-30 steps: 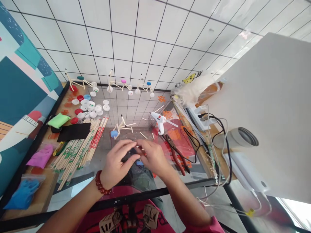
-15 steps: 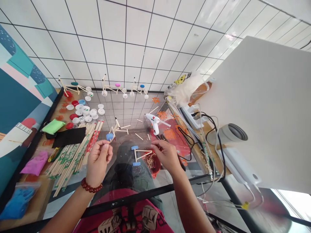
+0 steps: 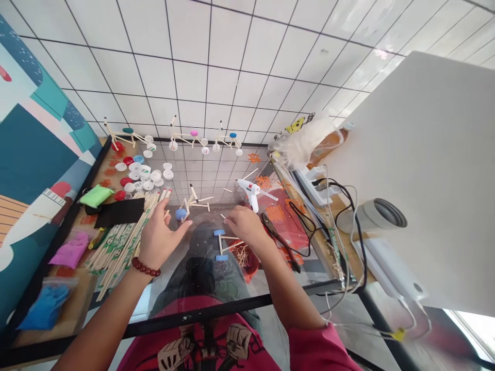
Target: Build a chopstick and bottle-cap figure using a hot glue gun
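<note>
My left hand (image 3: 161,234) is open, thumb and fingers apart, beside a small stick frame (image 3: 196,202) with a lump of blue clay (image 3: 181,213). My right hand (image 3: 245,225) has its fingers closed at the end of a short wooden stick (image 3: 223,217) on the glass table. Just below it lies a second stick frame (image 3: 229,246) with two blue pieces at its ends, partly covered by the right hand. A white glue gun (image 3: 252,191) rests beyond the right hand, with pliers (image 3: 279,239) to its right.
Bottle caps (image 3: 147,178), bundled chopsticks (image 3: 124,239), a black sheet (image 3: 121,211) and clay bags (image 3: 48,306) lie on the left. Finished-looking stick models (image 3: 185,140) stand along the back. A red bowl (image 3: 253,265) of sticks, cables and a grey cylinder (image 3: 371,214) are right.
My left hand has opened from a pinch. My right hand has moved left and forward to the short stick, uncovering the pliers. The view has shifted slightly.
</note>
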A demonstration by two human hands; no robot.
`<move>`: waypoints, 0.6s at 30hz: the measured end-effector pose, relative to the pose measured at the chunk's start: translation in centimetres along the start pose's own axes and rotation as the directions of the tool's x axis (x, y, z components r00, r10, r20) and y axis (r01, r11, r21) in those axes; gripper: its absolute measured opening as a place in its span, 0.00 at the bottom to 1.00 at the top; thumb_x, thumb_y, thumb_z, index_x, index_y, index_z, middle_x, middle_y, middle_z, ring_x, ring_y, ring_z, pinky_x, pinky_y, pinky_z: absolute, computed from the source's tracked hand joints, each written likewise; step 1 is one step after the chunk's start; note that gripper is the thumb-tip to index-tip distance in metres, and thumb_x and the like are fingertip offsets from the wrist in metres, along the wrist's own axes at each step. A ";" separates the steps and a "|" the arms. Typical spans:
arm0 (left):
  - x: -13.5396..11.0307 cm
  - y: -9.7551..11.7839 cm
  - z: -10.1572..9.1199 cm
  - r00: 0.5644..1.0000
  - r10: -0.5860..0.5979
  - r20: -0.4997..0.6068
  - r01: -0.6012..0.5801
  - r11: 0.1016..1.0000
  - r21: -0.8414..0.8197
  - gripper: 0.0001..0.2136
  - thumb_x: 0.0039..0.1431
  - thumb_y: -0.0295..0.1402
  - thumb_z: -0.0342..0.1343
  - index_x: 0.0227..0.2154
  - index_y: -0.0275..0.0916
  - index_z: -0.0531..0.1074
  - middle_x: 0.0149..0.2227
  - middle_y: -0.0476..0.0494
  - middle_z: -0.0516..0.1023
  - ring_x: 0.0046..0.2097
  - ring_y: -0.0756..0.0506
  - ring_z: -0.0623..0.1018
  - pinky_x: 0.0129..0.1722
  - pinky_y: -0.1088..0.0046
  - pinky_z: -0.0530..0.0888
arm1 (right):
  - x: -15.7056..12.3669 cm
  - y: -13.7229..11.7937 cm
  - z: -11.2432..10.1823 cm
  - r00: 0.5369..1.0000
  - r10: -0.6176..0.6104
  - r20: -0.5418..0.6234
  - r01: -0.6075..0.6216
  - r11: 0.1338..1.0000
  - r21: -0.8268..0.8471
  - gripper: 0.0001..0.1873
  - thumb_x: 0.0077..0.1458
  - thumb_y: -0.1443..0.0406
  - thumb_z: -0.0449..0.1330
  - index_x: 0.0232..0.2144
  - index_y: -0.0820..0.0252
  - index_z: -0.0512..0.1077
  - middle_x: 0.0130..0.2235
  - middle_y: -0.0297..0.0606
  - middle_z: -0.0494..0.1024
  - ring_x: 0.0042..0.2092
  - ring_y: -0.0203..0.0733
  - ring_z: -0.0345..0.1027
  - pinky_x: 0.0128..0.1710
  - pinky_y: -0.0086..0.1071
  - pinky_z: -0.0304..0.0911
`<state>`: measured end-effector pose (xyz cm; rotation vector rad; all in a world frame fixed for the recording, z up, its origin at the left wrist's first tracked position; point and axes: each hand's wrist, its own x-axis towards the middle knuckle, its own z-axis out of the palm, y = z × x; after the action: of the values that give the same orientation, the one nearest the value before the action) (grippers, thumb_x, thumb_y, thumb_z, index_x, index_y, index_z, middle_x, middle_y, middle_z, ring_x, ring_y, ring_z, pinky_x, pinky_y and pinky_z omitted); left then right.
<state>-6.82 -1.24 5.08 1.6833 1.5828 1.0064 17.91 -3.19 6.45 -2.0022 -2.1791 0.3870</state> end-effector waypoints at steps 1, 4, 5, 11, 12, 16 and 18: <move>0.7 -0.3 0.0 0.999 -0.014 0.040 0.011 0.996 0.088 0.40 0.43 0.45 0.69 0.60 0.44 0.61 0.50 0.35 0.75 0.43 0.38 0.79 0.39 0.64 0.75 | -0.5 0.3 -0.3 1.000 0.004 -0.001 -0.004 0.999 0.048 0.11 0.59 0.63 0.57 0.30 0.56 0.80 0.35 0.41 0.80 0.38 0.42 0.72 0.36 0.31 0.60; 2.6 -1.2 0.4 0.982 -0.083 0.168 0.050 0.980 0.190 0.47 0.43 0.49 0.68 0.65 0.41 0.55 0.56 0.29 0.72 0.50 0.33 0.79 0.44 0.60 0.75 | -2.4 1.7 -0.9 0.989 0.131 -0.074 -0.118 0.981 0.152 0.12 0.58 0.60 0.57 0.27 0.56 0.78 0.29 0.37 0.79 0.32 0.40 0.70 0.32 0.30 0.56; 3.2 -1.4 0.5 0.974 -0.103 0.200 0.062 0.977 0.202 0.48 0.43 0.50 0.68 0.65 0.41 0.55 0.56 0.29 0.73 0.51 0.33 0.78 0.45 0.59 0.75 | -3.0 2.4 -1.0 0.973 0.204 -0.112 -0.184 0.968 0.171 0.13 0.57 0.59 0.57 0.26 0.56 0.77 0.28 0.36 0.79 0.30 0.39 0.69 0.30 0.30 0.55; 5.2 -1.9 0.9 0.942 -0.088 0.323 0.029 0.983 0.182 0.34 0.43 0.50 0.67 0.53 0.44 0.70 0.49 0.38 0.80 0.50 0.35 0.79 0.45 0.62 0.76 | -3.1 7.0 -0.7 0.847 0.444 -0.294 -0.336 0.874 0.351 0.18 0.49 0.54 0.62 0.38 0.59 0.76 0.37 0.41 0.79 0.38 0.45 0.72 0.37 0.35 0.63; 5.4 -1.9 0.9 0.940 -0.079 0.331 0.021 0.984 0.175 0.31 0.42 0.50 0.68 0.51 0.44 0.72 0.47 0.39 0.81 0.50 0.35 0.80 0.44 0.63 0.77 | -2.6 7.4 -0.5 0.843 0.443 -0.305 -0.324 0.871 0.369 0.22 0.48 0.53 0.63 0.41 0.60 0.75 0.39 0.43 0.79 0.40 0.47 0.72 0.40 0.37 0.64; 6.1 -1.4 1.2 0.951 -0.096 0.294 0.059 0.989 0.133 0.31 0.41 0.50 0.68 0.49 0.43 0.73 0.45 0.38 0.81 0.50 0.34 0.79 0.43 0.62 0.78 | 0.4 7.9 0.3 0.871 0.403 -0.280 -0.256 0.860 0.442 0.27 0.46 0.53 0.65 0.47 0.60 0.74 0.43 0.43 0.79 0.42 0.47 0.73 0.43 0.39 0.65; 6.5 -1.0 1.4 0.964 -0.097 0.247 0.067 0.990 0.125 0.32 0.41 0.50 0.68 0.50 0.41 0.72 0.46 0.36 0.81 0.50 0.34 0.79 0.43 0.61 0.78 | 1.8 7.7 0.8 0.878 0.404 -0.259 -0.248 0.844 0.476 0.26 0.46 0.53 0.65 0.46 0.59 0.74 0.41 0.42 0.80 0.40 0.47 0.73 0.42 0.39 0.66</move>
<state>-6.15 5.44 4.28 1.7307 1.5511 0.6393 24.85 -0.87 3.37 -1.9961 -1.3853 0.4635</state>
